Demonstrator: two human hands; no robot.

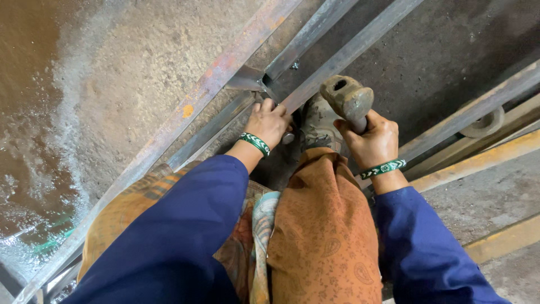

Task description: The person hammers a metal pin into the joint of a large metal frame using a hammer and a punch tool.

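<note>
orange patterned cloth (pixel 323 225), right hand (pixel 371 141) gripping hammer (pixel 347 100), left hand (pixel 270 123) on steel bar (pixel 343 56)

From my feed I see both arms in plain deep-blue long sleeves, the left sleeve (pixel 180 236) filling the frame toward 7 o'clock and the right sleeve (pixel 427 247) toward 4 o'clock. Each wrist carries a narrow woven band in green with a white zigzag pattern: the left wristband (pixel 255 143) sits just left of centre and the right wristband (pixel 383 168) at about 3 o'clock from it. Over my legs hangs a rust-orange paisley cloth (pixel 323 236), with a lighter teal-edged fold (pixel 261 225) at 6 o'clock and a striped orange cloth (pixel 121 211) at 8 o'clock.
</note>
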